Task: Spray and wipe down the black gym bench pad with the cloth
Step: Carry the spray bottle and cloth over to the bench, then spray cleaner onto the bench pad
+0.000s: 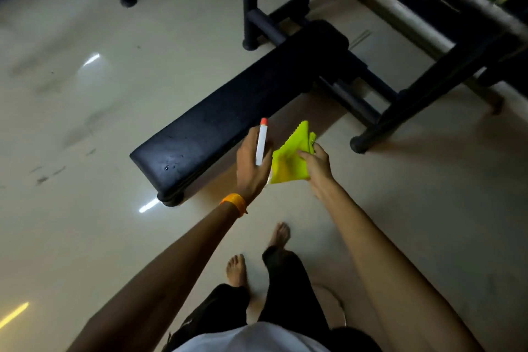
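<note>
The floor (85, 94) spreads pale and glossy all round the pad (228, 111). The pad lies long and black, running from its near end up to the dark rack (428, 80) that stands at its far end. The pad carries nothing. A few small marks show toward its near end, and we judge it not yet wetted or wiped, though the dim light makes that hard to say for certain. We stand off the pad's near right corner, bare feet (237, 268) on the floor, which looks close enough to reach along it without leaning far.

Both hands hang by the pad's right edge, close to each other. Our left hand (251, 163) wraps a white sprayer (261, 143), with its orange tip up and toward the pad. A squeeze should send mist over the top, so we take spraying as the step in hand. Our right hand (315, 163) pinches the cloth (288, 160), which is yellow-green, loosely folded and hanging. It sits just beside the sprayer and off the pad, likely so it is dry and ready to follow. An orange band (234, 203) circles the left wrist.
</note>
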Available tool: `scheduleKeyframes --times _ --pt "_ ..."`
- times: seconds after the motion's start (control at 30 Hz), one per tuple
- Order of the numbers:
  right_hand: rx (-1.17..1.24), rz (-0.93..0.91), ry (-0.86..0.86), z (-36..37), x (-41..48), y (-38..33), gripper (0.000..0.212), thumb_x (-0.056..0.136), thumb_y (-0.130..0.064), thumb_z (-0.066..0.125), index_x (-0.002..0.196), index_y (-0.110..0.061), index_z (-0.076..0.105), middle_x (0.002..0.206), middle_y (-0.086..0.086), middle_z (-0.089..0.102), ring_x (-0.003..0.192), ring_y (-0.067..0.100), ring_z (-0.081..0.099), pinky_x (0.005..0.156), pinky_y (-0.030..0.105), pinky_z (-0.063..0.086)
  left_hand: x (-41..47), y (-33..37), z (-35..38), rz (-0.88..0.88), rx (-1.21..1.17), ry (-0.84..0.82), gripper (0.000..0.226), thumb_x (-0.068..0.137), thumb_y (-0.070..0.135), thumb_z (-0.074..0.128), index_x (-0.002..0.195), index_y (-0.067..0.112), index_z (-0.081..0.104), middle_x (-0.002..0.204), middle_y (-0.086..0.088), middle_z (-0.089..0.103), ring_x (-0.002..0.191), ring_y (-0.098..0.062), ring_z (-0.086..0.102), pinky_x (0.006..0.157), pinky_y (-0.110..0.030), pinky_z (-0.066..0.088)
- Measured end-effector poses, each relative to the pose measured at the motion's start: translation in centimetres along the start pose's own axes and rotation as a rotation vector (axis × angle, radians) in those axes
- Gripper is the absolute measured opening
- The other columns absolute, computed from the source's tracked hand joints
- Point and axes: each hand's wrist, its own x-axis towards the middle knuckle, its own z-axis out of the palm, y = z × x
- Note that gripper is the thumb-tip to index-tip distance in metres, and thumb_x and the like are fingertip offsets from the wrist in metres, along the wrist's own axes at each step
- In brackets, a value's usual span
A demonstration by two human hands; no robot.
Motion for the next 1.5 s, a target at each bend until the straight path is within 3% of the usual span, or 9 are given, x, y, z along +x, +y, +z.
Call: scheduleKeyframes --times 0.2,0.4,0.57,0.67,0.9,1.03,1.13,1.33,1.5 --pt "-0.165 -0.061 -0.108 2.8 11.2 -5.0 0.037 0.092 -0.001 0.062 0.126 -0.015 0.059 0.119 0.012 0.065 0.107 0.028 0.061 0.093 0.038 0.048 9.3 -3.2 2.2 -0.069 0.044 0.137 0.003 0.101 0.011 0.061 0.103 0.01 0.059 0.091 -0.008 0.061 0.083 -0.025 0.059 0.076 -0.048 0.05" --pt "-0.293 -0.056 -0.221 5.0 21.6 -9.5 0.036 0.094 0.001 0.06 0.129 -0.008 0.057 0.112 0.01 0.063 0.1 0.023 0.059 0.085 0.032 0.045 18.1 -6.1 5.3 -0.174 0.082 0.275 0.012 0.102 0.02 0.061 0.094 0.012 0.056 0.085 -0.005 0.055 0.079 -0.026 0.054 0.072 -0.047 0.047" --pt "-0.409 -0.03 -0.29 8.6 29.9 -11.1 0.035 0.095 0.001 0.059 0.129 -0.007 0.057 0.117 0.015 0.064 0.099 0.024 0.059 0.084 0.031 0.044 24.5 -10.1 7.2 -0.234 0.16 0.302 0.019 0.102 0.025 0.059 0.104 0.006 0.061 0.097 -0.014 0.057 0.089 -0.002 0.048 0.077 -0.011 0.037" --pt "-0.456 -0.019 -0.333 11.1 34.3 -11.4 0.036 0.095 0.002 0.057 0.13 -0.006 0.056 0.111 0.009 0.063 0.098 0.022 0.058 0.077 0.029 0.046 27.4 -12.8 8.1 -0.274 0.154 0.33 0.023 0.101 0.024 0.059 0.11 0.003 0.062 0.11 -0.016 0.055 0.096 0.014 0.046 0.082 -0.003 0.035" --pt "-0.464 0.071 -0.496 16.7 43.3 -9.8 0.038 0.093 0.003 0.058 0.13 -0.007 0.056 0.124 0.021 0.066 0.104 0.03 0.063 0.094 0.047 0.052 31.0 -17.9 9.3 -0.343 0.07 0.419 0.01 0.102 0.012 0.061 0.105 0.003 0.06 0.09 -0.015 0.063 0.081 -0.023 0.061 0.073 -0.037 0.053" --pt "-0.407 0.208 -0.569 18.1 49.2 -8.3 0.05 0.094 0.008 0.055 0.141 -0.007 0.048 0.121 0.014 0.064 0.098 0.022 0.064 0.085 0.037 0.055 32.5 -21.7 10.8 -0.422 0.037 0.453 0.013 0.104 0.023 0.06 0.108 0.01 0.062 0.092 -0.008 0.065 0.083 -0.028 0.066 0.074 -0.051 0.054" --pt "-0.53 0.231 -0.5 17.6 54.3 -6.3 0.058 0.093 0.01 0.055 0.146 -0.008 0.044 0.133 0.021 0.061 0.107 0.03 0.063 0.091 0.045 0.054 33.1 -23.9 12.2 -0.41 0.056 0.472 0.012 0.104 0.021 0.06 0.11 0.01 0.062 0.094 -0.008 0.065 0.086 -0.028 0.066 0.076 -0.052 0.055" --pt "-0.942 0.014 -0.402 15.8 59.0 -4.6 0.053 0.084 0.001 0.068 0.133 -0.01 0.052 0.119 0.021 0.066 0.11 0.04 0.063 0.091 0.048 0.054 34.0 -26.1 15.4 -0.47 0.08 0.576 0.013 0.103 0.021 0.061 0.107 0.009 0.061 0.089 -0.009 0.063 0.08 -0.03 0.065 0.072 -0.053 0.053" --pt "-1.264 -0.38 -0.379 17.1 57.0 -6.1 0.058 0.084 -0.011 0.065 0.139 -0.016 0.046 0.135 0.015 0.049 0.125 0.037 0.048 0.099 0.048 0.046 34.3 -25.5 16.2 -0.491 0.207 0.653 0.015 0.103 0.022 0.059 0.098 0.008 0.06 0.084 -0.006 0.061 0.075 -0.026 0.062 0.07 -0.049 0.051"
